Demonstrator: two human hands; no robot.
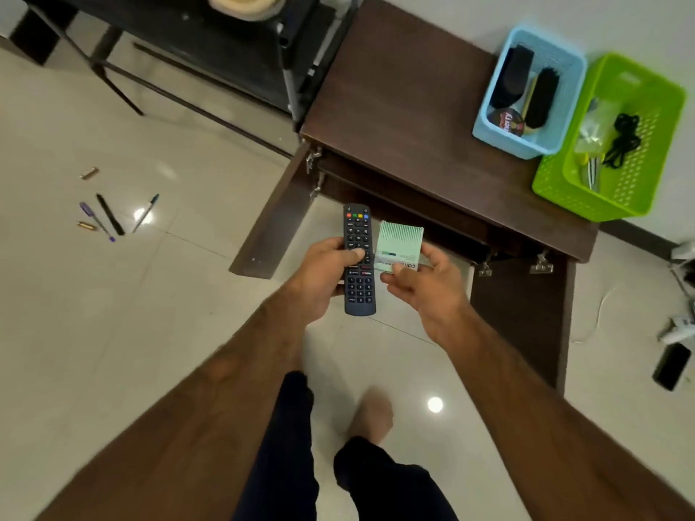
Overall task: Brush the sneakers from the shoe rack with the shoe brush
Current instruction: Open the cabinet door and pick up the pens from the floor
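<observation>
My left hand [323, 274] grips a black TV remote [359, 257], thumb on its buttons. My right hand [428, 283] pinches a small pale green box [399, 245] beside the remote. Both are held over the floor in front of a low brown cabinet [406, 107] whose doors stand open. On the cabinet top a blue basket [489, 118] holds two black shoe brushes [541, 97] and a polish tin [508, 122]. No sneakers are in view.
A green basket [556, 189] with black laces sits right of the blue one. A black metal rack [233, 50] stands at the back left. Several pens [109, 216] lie on the tiled floor at left. Cables and a dark device [671, 366] lie at right.
</observation>
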